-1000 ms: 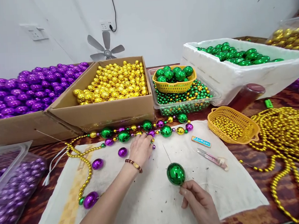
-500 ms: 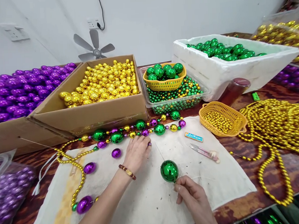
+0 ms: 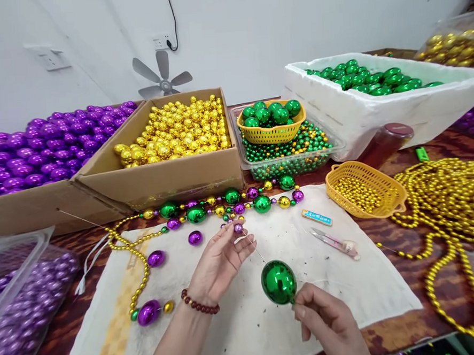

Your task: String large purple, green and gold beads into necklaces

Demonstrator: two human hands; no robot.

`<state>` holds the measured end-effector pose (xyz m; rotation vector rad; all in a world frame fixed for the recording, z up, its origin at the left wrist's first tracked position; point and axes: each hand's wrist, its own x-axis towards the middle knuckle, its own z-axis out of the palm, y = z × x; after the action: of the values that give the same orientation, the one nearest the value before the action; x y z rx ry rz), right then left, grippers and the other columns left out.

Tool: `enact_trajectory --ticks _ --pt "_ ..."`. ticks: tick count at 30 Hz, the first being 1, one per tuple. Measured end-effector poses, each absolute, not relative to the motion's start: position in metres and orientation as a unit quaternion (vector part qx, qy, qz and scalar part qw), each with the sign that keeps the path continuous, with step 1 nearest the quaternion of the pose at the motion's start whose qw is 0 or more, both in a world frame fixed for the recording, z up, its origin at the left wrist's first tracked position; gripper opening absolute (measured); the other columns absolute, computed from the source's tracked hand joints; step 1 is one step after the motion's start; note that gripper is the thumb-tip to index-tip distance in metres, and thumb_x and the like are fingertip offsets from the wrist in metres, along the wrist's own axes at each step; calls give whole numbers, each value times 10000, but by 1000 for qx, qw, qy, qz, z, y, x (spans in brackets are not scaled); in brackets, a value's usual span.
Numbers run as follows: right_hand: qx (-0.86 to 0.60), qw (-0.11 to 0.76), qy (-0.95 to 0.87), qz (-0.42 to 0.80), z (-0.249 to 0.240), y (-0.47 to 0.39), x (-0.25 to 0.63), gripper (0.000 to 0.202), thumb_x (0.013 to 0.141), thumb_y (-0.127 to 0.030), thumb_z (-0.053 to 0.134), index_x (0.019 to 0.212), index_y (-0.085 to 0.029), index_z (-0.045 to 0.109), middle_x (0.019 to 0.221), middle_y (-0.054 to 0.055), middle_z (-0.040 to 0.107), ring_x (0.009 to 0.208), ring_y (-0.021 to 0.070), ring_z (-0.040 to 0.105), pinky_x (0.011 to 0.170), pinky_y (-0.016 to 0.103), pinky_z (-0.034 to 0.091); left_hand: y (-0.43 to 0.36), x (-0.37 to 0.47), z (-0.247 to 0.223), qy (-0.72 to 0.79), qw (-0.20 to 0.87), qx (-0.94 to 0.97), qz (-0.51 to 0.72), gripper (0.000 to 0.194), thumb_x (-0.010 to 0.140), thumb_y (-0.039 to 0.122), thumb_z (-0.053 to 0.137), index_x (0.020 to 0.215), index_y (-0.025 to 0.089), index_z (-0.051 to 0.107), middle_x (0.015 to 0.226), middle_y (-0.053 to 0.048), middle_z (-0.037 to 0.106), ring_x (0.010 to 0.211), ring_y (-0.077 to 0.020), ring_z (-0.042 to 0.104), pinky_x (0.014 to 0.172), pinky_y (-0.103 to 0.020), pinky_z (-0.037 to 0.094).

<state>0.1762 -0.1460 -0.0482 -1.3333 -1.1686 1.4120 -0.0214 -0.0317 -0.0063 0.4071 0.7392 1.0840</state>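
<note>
Green bead (image 3: 279,282), over the cloth (image 3: 241,322): your right hand (image 3: 328,319) pinches its near end, apparently to keep the needle (image 3: 258,251) steady; your left hand (image 3: 221,256) pinches a small purple bead (image 3: 238,228) near the tip, seemingly for alignment. Beyond lies a bead strand (image 3: 261,204).

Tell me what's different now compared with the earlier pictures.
The left hand has lifted off the cloth and turned from palm down to palm up; a small purple bead now shows raised at its fingertips, by the tip of the needle. The right hand stays pinched just below the large green bead. The snips lie where they were.
</note>
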Motion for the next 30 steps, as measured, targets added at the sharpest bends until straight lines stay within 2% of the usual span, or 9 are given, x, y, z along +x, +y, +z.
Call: enact_trajectory --ticks 5,16,19,24,27,30 --pt "-551 421 -464 551 -40 -148 175 330 871 -436 545 676 -169 558 592 -23 468 518 118 492 524 220 368 -33 -17 -7 351 785 114 498 134 875 251 620 904 130 668 817 -38 675 797 -160 674 789 -301 562" --pt "-568 429 -460 531 -42 -150 175 318 856 -415 556 647 -175 557 572 -20 468 499 120 480 507 225 365 -33 -10 -12 376 774 86 502 137 853 271 654 879 136 639 822 -34 685 778 -146 673 796 -302 552" --pt "-564 428 -461 534 -46 -150 176 307 859 -398 559 650 -174 545 587 -20 472 504 116 475 511 223 360 -35 -9 -12 376 767 123 505 145 857 279 648 897 140 648 861 -36 680 798 -150 669 819 -315 539" --pt "-567 436 -421 558 -57 -146 173 274 860 -399 581 710 -170 585 624 -20 491 515 109 459 511 219 356 -47 1 -14 390 734 249 498 243 864 283 633 1086 188 653 913 -47 673 848 -177 661 860 -358 501" --pt "-555 442 -409 574 -66 -138 168 255 867 -398 583 758 -168 600 704 -10 529 531 102 457 520 217 378 -56 11 -20 426 706 305 477 218 867 314 618 1004 166 701 998 -91 682 955 -202 630 861 -328 478" --pt "-554 436 -423 570 -77 -131 169 231 872 -378 581 765 -174 598 668 -22 522 534 109 488 534 215 393 -60 18 -25 471 645 367 476 212 861 331 618 941 174 735 1004 -85 683 963 -188 595 843 -291 457"
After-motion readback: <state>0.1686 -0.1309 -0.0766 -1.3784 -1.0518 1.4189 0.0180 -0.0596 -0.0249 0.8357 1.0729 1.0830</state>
